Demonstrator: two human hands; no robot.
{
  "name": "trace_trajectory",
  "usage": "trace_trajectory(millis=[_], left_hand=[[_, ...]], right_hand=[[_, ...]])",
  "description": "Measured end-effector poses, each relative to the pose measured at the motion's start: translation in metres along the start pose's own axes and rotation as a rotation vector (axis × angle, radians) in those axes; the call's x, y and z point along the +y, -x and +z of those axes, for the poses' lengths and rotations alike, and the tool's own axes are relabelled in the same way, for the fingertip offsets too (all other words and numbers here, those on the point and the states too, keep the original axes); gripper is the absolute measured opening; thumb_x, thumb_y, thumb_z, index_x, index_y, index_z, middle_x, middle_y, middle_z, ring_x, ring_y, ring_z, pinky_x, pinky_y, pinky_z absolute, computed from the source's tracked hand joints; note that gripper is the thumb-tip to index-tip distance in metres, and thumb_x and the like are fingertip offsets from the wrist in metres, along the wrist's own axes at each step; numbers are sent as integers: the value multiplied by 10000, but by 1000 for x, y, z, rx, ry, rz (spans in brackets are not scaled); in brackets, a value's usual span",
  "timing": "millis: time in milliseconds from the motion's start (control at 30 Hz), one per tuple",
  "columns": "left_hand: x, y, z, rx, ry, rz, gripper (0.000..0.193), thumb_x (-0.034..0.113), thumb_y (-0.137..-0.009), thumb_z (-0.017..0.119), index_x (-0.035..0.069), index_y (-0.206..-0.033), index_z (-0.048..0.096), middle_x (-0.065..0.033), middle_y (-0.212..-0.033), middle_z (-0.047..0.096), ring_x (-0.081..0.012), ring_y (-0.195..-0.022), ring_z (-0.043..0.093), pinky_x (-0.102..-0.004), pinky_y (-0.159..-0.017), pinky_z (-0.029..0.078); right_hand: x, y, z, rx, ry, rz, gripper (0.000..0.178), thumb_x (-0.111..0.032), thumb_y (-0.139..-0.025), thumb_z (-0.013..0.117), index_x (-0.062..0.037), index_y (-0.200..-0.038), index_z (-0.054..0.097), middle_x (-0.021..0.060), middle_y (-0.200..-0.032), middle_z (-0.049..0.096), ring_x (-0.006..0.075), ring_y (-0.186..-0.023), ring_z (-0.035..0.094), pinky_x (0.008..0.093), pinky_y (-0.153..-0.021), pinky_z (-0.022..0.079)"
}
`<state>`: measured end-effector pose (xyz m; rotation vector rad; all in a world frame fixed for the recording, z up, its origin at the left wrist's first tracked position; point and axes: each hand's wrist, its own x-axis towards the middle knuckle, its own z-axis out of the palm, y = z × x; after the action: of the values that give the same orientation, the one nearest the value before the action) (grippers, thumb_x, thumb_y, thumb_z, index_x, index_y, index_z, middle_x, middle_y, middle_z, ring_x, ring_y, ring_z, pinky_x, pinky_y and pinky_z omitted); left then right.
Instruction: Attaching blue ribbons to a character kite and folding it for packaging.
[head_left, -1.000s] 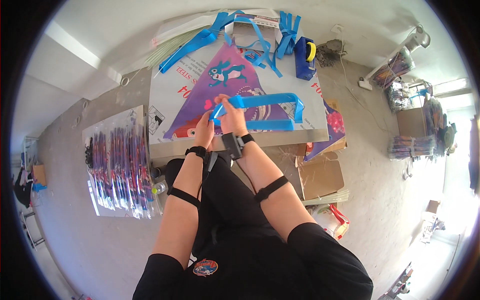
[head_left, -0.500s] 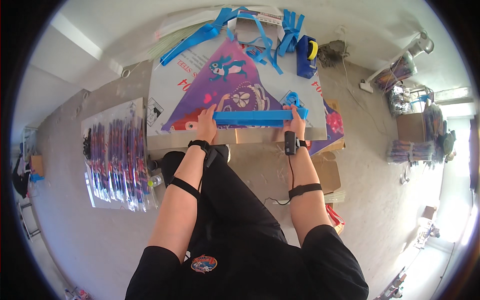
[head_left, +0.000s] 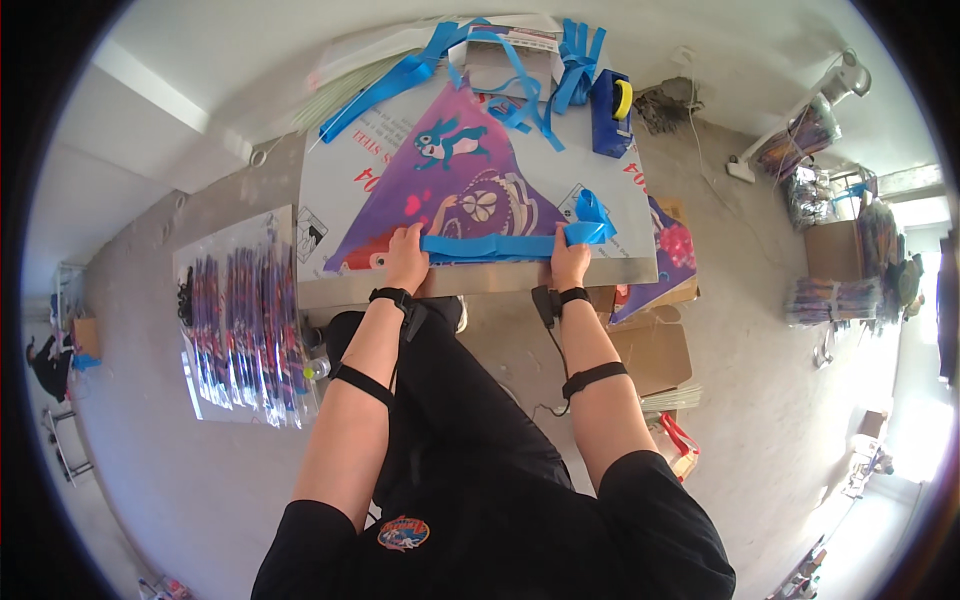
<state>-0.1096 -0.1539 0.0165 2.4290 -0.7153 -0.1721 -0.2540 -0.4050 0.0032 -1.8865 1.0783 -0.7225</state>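
Observation:
A flat length of blue ribbon (head_left: 490, 246) runs between my hands, along the near edge of a purple triangular printed sheet (head_left: 482, 150). My left hand (head_left: 406, 260) is closed on the ribbon's left end, over the sheet's lower left part. Farther right, my right hand (head_left: 571, 258) pinches the ribbon. Beyond its fingers a looped blue part (head_left: 592, 222) sticks up and to the right. Beneath all this is a table (head_left: 350, 190) covered in whitish printed film. My fingertips are partly hidden by the ribbon and hands.
At the table's back lie more blue ribbons (head_left: 400, 85), an open box (head_left: 508, 72) and a blue tape dispenser (head_left: 612, 115) with yellow tape. Left of the table, bagged printed items (head_left: 245, 325) rest on a board. Cardboard (head_left: 652, 352) and another purple sheet (head_left: 668, 250) are at the right.
My right hand has moved left and slightly nearer me. The ribbon between my hands has come down toward the near edge, and a larger loop shows past my right fingers.

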Motion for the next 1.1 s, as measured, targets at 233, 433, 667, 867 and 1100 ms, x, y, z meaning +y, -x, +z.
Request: trace_trajectory(millis=[233, 433, 667, 867, 1100], left_hand=[[80, -21, -5, 85, 29, 334, 497, 59, -694, 616, 29, -1178, 509, -194, -1131, 537, -365, -1058, 508, -455, -946, 390], [172, -38, 65, -229, 302, 464, 605, 223, -706, 708, -1, -1219, 479, -211, -1117, 562, -370, -1073, 516, -431, -925, 413], [199, -50, 98, -281, 242, 439, 514, 161, -676, 699, 75, -1150, 518, -181, -1013, 608, -352, -971, 573, -432, -844, 459], [175, -47, 65, -234, 209, 359, 472, 118, -629, 731, 73, -1050, 522, -153, -901, 632, -350, -868, 607, -431, -758, 486], [106, -40, 27, -171, 152, 292, 412, 103, -654, 732, 66, -1017, 542, -134, -928, 632, -339, -895, 599, -432, -786, 462]], right_hand=[[1, 7, -4, 26, 26, -47, 145, -189, -871, 579, -98, -933, 674, 137, -904, 658, 338, -869, 610, 413, -763, 462], [9, 12, 2, -18, 6, -119, 168, -168, -861, 583, -67, -987, 630, 111, -935, 658, 294, -887, 623, 385, -775, 478], [11, 14, 5, -121, -240, 58, 326, -146, -842, 616, -57, -1146, 537, 78, -1082, 612, 207, -967, 608, 322, -841, 475], [15, 13, 10, -52, -92, -128, 268, -69, -781, 600, -45, -1047, 630, 117, -1068, 605, 303, -991, 562, 361, -878, 445], [1, 15, 6, -38, 250, -305, 362, 54, -668, 571, -40, -1001, 676, 126, -1111, 583, 315, -1031, 540, 380, -905, 439]])
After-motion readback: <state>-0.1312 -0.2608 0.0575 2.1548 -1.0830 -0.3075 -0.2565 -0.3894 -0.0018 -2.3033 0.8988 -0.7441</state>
